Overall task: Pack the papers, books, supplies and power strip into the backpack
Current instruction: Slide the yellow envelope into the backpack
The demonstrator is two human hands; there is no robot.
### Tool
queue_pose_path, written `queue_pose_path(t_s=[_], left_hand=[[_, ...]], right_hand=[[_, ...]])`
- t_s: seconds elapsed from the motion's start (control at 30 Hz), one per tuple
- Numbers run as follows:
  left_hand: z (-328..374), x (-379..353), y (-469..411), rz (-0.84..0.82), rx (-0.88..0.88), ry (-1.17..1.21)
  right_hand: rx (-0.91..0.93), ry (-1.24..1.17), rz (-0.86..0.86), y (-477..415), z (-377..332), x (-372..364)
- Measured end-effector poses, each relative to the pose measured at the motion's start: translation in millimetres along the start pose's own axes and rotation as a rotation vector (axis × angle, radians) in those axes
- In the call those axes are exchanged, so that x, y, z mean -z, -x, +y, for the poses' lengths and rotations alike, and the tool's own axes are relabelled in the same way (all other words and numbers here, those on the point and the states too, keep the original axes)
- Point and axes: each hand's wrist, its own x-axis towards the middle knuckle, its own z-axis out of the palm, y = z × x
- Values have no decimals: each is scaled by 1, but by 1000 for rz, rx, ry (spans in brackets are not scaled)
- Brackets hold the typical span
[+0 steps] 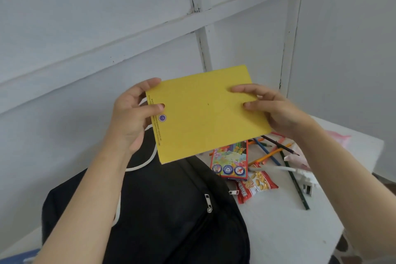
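The left hand is pinching the short edge of the yellow book, which is hovering with its long axis running hand to hand; the right hand is gripping the opposite edge, the black backpack lying below, nearer the left.

Book above backpack; pencils on table right

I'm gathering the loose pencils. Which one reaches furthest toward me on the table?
The long dark green pencil: it alone stretches forward beside the red snack packet, while the other coloured pencils lie bunched further back, by the held yellow notebook.
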Motion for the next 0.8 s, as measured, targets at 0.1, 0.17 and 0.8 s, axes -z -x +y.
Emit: queue_pose_path(t_s=[0.1, 0.17, 0.8], left_hand=[[-7, 1, 19, -47, 61, 15], [-11, 3, 33, -134, 141, -16], [-30, 40, 191, -452, 272, -495]], right_hand=[[-36, -36, 22, 22, 0, -10], [-10, -69, 70, 36, 1, -17], [-122, -205, 401, 207, 62, -50]])
